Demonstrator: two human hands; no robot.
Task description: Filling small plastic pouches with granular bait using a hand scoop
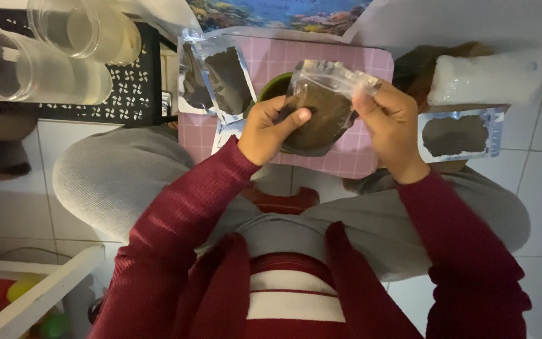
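Over pink mat [371,59], hands [334,122] hold clear soil pouch [318,107]

A clear plastic zip pouch [318,107] filled with dark brown powder is held upright above the pink gridded mat [321,59], its sealed top edge crinkled and tilted toward the right. Its lower half bulges with the powder, hiding most of a green bowl [273,86] on the mat.
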